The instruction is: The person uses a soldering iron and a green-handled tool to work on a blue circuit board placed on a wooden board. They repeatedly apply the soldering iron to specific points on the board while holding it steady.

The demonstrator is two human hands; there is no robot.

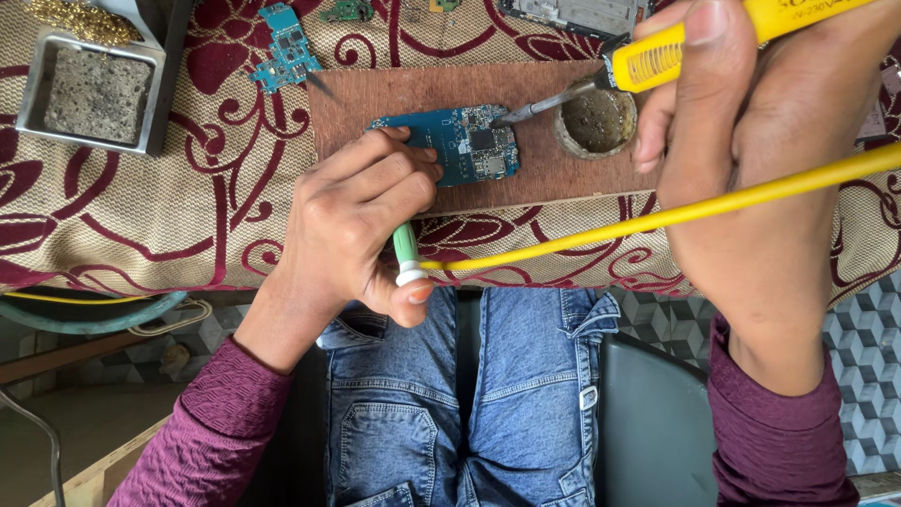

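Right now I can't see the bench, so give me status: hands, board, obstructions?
Left hand pins blue circuit board, gripping green-and-white tool. Right hand holds yellow soldering iron, tip on board. Round flux tin beside.

Your soldering iron (657, 56) has a yellow handle and a yellow cord (657, 218), and the circuit board (460, 143) under its tip is blue on a plain brown wooden board (394, 99). The cloth (188, 188) on your bench is beige with maroon floral swirls. You wear maroon textured sleeves (206, 432) and blue jeans (469, 394), and the tool (406, 252) by your thumb is green and white.
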